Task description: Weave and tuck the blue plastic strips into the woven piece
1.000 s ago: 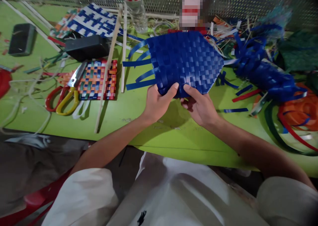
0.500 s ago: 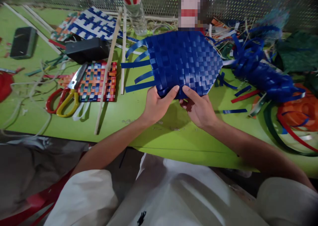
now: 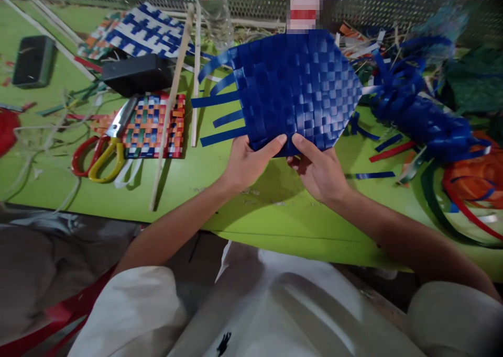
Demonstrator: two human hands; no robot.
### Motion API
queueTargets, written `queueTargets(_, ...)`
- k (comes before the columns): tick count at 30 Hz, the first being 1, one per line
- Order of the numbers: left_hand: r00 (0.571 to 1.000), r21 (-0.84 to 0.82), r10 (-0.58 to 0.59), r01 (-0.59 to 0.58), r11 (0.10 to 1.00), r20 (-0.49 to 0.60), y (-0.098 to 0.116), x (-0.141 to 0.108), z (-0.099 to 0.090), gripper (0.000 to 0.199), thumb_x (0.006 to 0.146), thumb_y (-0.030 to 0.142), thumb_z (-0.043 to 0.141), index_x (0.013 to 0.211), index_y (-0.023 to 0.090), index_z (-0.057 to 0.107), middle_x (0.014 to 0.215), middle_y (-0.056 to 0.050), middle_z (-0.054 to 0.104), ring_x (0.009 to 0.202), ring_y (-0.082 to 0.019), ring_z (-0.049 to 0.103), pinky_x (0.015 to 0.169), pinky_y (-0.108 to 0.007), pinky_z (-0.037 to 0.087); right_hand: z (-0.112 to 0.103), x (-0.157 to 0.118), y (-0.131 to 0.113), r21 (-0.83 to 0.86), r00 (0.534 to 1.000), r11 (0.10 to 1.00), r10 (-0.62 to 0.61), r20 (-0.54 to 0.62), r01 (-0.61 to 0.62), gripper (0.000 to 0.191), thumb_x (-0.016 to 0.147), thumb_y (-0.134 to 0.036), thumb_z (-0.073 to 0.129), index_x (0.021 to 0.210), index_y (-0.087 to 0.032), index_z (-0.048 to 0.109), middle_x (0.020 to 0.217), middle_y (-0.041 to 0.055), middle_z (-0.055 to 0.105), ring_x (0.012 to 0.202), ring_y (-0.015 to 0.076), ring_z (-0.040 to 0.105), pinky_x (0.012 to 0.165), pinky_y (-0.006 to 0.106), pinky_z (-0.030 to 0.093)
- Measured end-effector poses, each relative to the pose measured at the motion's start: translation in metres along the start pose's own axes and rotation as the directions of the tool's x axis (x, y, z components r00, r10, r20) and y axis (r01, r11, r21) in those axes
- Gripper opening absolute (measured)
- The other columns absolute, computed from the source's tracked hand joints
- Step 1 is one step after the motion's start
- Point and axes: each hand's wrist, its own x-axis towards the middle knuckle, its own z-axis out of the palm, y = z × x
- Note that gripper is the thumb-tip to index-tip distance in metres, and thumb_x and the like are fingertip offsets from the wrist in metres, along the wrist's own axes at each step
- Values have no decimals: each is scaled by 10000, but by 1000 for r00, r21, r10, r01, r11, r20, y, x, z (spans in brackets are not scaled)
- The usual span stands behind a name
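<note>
1. Head view: blue woven panel (image 3: 291, 90), one, held over the near middle of the tabletop (image 3: 251, 223); pointed end to the right, loose strips (image 3: 216, 99) jutting from the left edge. Whether its far edge rests on anything cannot be told.
2. Left hand (image 3: 251, 160): gripping the panel's near edge, thumb on the upper face, fingers mostly hidden beneath; a pinch that seems meant to steady the loose-strip end.
3. Right hand (image 3: 319, 169): gripping the same edge just beside the left, thumb above, curled fingers below. The two thumbs, nearly meeting, probably keep the weave flat and facing upward.
4. Scissors (image 3: 115, 132), red and yellow handles: lying against the multicoloured woven piece (image 3: 147, 124), handles toward the person, an arrangement handy for picking up.
5. Wooden stick (image 3: 171, 103): laid across that piece, perhaps as a light weight, perhaps merely set down.
6. Black box (image 3: 135, 74): near the blue-and-white woven piece (image 3: 151, 30), left of the hands, out of their way.
7. Blue strip bundle (image 3: 426, 116): heaped at the right, beyond the panel's tip, apparently kept as stock within reach.
8. Orange coil (image 3: 477, 174): beside the bundle, at the tabletop's right side.
</note>
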Motion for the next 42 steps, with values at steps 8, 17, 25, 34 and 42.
queueTargets(8,988,-186,-117,133,973,98,-1,5,-2,524,748,651,1070,1058,258,914,1198,-68,894,1233,-370,841,1149,-534,687,-4,2,0,6,1000,1000,26,16,-26,480,706,-580,1100,1007,-324,828,1010,-19,791,795,156,685,664,309,590)
queueTargets(17,987,-96,-142,149,984,72,3,3,-7,484,781,663,1046,1000,247,932,1178,-75,897,1225,-397,845,1131,-561,691,-2,2,3,-15,999,999,-36,-16,36,493,676,-593,1116,911,-298,798,848,-27,724,702,140,633,604,302,552)
queueTargets(25,977,-84,-182,191,978,108,7,1,-7,482,769,657,1050,1003,253,931,1164,-48,901,1240,-373,835,1112,-505,703,-5,3,3,34,999,998,48,5,-48,475,668,-559,1120,902,-297,800,978,-23,783,798,146,690,653,291,603)
queueTargets(34,962,-163,-247,263,951,115,7,1,-6,475,737,610,1082,1005,251,923,1000,-69,888,1144,-372,851,1047,-516,725,-15,5,18,-115,994,988,-107,-9,105,427,796,-602,1037,969,-308,781,888,4,730,852,223,713,714,385,610)
queueTargets(42,951,-62,-283,292,954,123,15,2,-11,513,697,625,1093,1007,252,924,1156,-80,903,1272,-415,819,1153,-550,676,-11,8,5,32,993,994,101,58,-103,556,686,-556,1108,1082,-331,790,1027,-19,780,850,174,695,669,314,608)
